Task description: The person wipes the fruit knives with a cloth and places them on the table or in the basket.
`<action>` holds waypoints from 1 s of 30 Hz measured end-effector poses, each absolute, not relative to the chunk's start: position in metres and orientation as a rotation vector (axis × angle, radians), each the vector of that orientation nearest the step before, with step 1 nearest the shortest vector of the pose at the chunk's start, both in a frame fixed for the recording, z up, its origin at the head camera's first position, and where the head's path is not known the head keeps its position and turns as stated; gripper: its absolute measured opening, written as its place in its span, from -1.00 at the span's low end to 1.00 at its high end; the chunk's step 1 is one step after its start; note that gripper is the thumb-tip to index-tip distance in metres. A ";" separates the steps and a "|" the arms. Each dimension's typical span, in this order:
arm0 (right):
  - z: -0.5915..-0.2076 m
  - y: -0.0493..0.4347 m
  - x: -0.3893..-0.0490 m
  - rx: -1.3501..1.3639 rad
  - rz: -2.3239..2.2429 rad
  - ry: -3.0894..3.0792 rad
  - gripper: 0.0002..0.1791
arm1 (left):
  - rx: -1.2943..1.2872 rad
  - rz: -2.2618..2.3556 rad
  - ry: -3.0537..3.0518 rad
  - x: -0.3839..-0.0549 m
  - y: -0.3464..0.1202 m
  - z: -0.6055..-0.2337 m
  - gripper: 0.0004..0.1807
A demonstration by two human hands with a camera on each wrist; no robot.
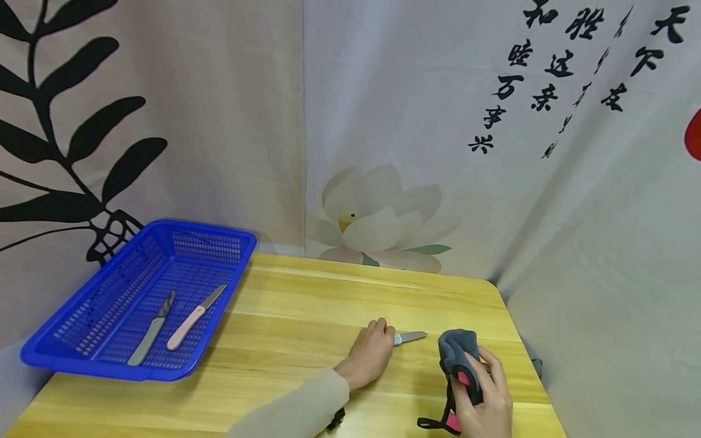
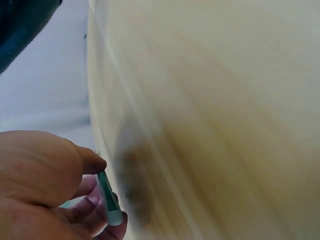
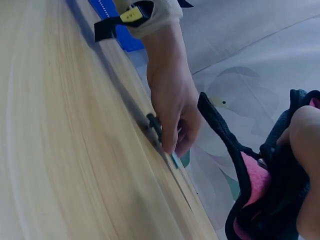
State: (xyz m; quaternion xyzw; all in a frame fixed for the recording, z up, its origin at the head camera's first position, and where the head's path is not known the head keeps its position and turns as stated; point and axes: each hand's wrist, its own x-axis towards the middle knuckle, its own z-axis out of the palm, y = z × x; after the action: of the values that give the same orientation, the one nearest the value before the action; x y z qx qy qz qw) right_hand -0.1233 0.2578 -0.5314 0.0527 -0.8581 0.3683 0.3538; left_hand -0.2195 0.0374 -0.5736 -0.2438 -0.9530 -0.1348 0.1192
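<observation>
Low over the right half of the table, my left hand (image 1: 373, 351) grips a small knife (image 1: 412, 337) by its handle, the blade pointing right. The left wrist view shows its green handle (image 2: 108, 197) pinched between thumb and fingers, with a pale rounded end. My right hand (image 1: 489, 398) holds a folded grey cloth (image 1: 457, 350) with black edging and pink patches, a short way right of the knife tip. A black strap of the cloth (image 3: 217, 122) sticks out towards the left hand in the right wrist view. The palm side hides part of the cloth.
A blue plastic basket (image 1: 227, 304) stands at the table's left. Inside lie a green-handled knife (image 1: 152, 331) and a pink-handled knife (image 1: 191, 322), side by side. The wooden table (image 1: 306, 298) meets printed curtains (image 1: 230, 121) at the back; another curtain hangs on the right.
</observation>
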 end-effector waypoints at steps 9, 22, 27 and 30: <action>-0.535 0.247 -0.133 0.387 0.899 -2.174 -0.35 | -0.697 -0.824 -2.765 -0.203 -0.028 -0.547 -0.80; -0.523 0.209 -0.149 0.665 0.899 -2.257 -0.37 | -0.457 -1.183 -2.660 -0.164 -0.088 -0.519 -0.80; -0.517 0.192 -0.156 0.769 0.916 -2.195 -0.31 | -0.323 -1.206 -2.639 -0.151 -0.097 -0.508 -0.77; -0.514 0.181 -0.158 0.833 0.917 -2.147 -0.28 | -0.279 -1.204 -2.621 -0.145 -0.100 -0.505 -0.77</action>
State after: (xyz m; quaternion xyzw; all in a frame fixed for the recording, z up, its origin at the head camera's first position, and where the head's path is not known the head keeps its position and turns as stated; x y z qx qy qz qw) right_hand -0.1582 0.1806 -0.5136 0.3179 -0.8190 0.3498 0.3252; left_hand -0.1447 -0.0998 -0.5049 -0.0956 -0.8978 -0.4125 0.1214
